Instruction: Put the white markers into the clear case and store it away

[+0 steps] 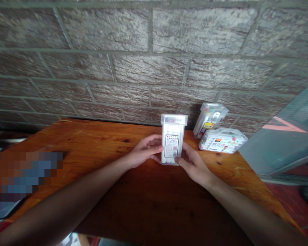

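Observation:
Between my two hands stands a clear plastic marker case (172,131), upright, with a lid on top and white markers inside. A label with coloured dots and a small square code is on the side facing me. My left hand (147,149) grips the case's left side, thumb on the front and fingers partly behind it. On the lower right, my right hand (191,160) holds it, its thumb at the front edge and its other fingers partly hidden. I cannot tell whether the case's base touches the table.
A taller marker case (210,119) leans by the wall at the right. In front of it sits a handled marker case (223,140). The wooden table (105,136) meets a brick wall (133,68). A pixelated flat object lies at the left. A glass panel (279,136) stands at right.

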